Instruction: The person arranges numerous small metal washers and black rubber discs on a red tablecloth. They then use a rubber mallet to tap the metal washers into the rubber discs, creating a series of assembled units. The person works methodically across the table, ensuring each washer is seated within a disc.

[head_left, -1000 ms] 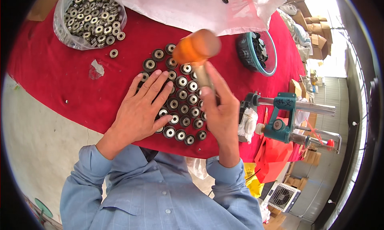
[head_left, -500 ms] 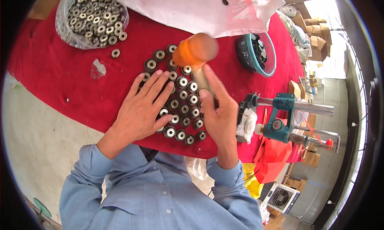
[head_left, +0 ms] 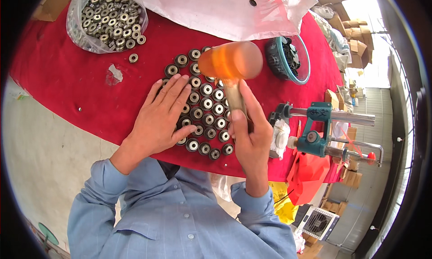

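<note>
In my right hand (head_left: 253,139) is the pale handle of a mallet (head_left: 230,61); its orange, see-through head is raised over the far part of a group of parts. These are several round metal bearings in black rings (head_left: 206,103), set close together on the red cloth (head_left: 108,97). My left hand (head_left: 163,112) lies flat with its fingers stretched out, resting on the left side of the group and hiding some of the rings. The mallet's head hides a few more.
A clear bag of loose bearings (head_left: 112,22) stands far left, one loose bearing (head_left: 133,58) beside it. A teal-rimmed tub of black rings (head_left: 290,61) sits far right, near a white sack (head_left: 211,11). A green hand press (head_left: 315,128) is at the right edge.
The mallet's head has moved a little to the right, and my right hand has shifted slightly right and nearer me. My left hand stays on the rings.
</note>
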The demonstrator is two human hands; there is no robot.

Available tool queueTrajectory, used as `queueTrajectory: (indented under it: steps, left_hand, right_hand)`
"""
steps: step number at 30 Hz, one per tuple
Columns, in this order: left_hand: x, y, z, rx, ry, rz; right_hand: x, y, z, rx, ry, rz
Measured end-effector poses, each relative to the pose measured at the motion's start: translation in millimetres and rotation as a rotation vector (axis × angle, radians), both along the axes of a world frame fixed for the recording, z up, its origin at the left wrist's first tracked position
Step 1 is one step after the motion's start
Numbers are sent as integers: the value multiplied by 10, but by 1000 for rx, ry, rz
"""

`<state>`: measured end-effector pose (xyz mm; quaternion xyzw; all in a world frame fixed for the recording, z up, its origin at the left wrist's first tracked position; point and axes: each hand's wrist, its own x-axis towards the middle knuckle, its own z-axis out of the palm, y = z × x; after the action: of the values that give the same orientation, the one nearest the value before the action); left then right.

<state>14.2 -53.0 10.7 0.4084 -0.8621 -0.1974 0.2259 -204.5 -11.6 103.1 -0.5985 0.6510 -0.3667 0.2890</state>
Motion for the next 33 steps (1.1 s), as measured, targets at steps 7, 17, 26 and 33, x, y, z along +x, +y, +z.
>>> queueTrajectory:
  steps: [7,17,26,33]
  left_hand:
    - [270,268,107,30,-79,49]
    - [303,372,36,18,-157,79]
    - [298,373,28,-39,-131,92]
    - [273,396,14,-33,-87,108]
  right_hand:
    - [-112,93,-310,-13,176,55]
    - [-98,443,-59,-139,81,81]
    - [-279,555,-123,-21,88,-38]
    - [-333,652,-271,-47,189,4]
